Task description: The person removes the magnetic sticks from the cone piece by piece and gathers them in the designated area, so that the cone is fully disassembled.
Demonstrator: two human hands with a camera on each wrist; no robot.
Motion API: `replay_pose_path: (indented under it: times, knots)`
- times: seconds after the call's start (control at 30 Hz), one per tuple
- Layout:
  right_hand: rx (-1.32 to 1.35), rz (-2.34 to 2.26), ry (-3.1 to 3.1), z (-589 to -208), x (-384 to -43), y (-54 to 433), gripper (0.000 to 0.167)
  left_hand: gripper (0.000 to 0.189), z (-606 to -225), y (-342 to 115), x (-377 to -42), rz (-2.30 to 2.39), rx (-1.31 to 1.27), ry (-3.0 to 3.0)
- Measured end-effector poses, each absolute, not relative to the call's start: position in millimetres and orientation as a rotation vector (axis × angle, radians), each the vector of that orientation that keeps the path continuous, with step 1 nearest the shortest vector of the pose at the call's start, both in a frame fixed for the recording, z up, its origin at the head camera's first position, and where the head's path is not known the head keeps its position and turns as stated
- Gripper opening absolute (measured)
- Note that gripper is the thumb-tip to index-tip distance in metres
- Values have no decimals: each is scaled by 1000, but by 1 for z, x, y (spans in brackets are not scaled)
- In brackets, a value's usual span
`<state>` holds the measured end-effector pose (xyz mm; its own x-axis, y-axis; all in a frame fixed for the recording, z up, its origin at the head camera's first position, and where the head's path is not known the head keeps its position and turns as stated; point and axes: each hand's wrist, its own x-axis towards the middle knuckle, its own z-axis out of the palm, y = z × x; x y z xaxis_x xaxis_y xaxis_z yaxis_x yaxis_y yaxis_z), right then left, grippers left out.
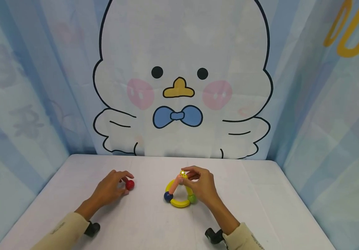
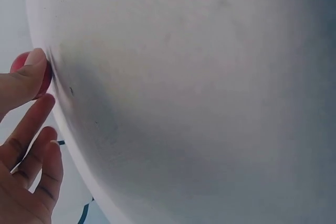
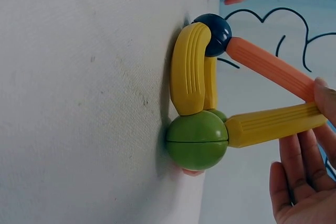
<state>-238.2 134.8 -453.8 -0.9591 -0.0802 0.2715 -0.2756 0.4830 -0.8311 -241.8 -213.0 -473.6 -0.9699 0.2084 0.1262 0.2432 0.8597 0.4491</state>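
The right hand (image 1: pixel 203 184) pinches a ribbed orange rod (image 3: pixel 270 68) and yellow rod (image 3: pixel 275 124), joined to a dark-blue ball (image 3: pixel 216 32) and green ball (image 3: pixel 197 140) on the surface (image 1: pixel 154 229). The left hand (image 1: pixel 110 187) pinches a glossy red ball (image 1: pixel 130 185).

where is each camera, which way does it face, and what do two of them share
Head: on the head, facing forward and down over the table to the cartoon backdrop; left hand, right hand and sleeves show.
Left wrist: on that wrist, facing mostly table; at frame left, the red ball and only the left hand.
Right wrist: on that wrist, facing the green ball, blue ball and orange stick; the right hand and part of the left show.
Head and right wrist both show the red ball.
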Motion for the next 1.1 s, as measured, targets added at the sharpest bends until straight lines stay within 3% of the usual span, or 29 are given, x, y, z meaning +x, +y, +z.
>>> replay_pose_path:
  times: [0.3, 0.73, 1.1]
  knots:
    - [301, 1481, -2547, -452, -238, 135, 34, 55, -466, -197, -240, -697, -449, -2775]
    - [296, 1481, -2550, -452, -237, 134, 32, 51, -446, -131, -230, -761, -542, -2712]
    - [314, 1466, -2543, -450, -238, 135, 31, 44, -453, -80, -227, -896, -560, -2614]
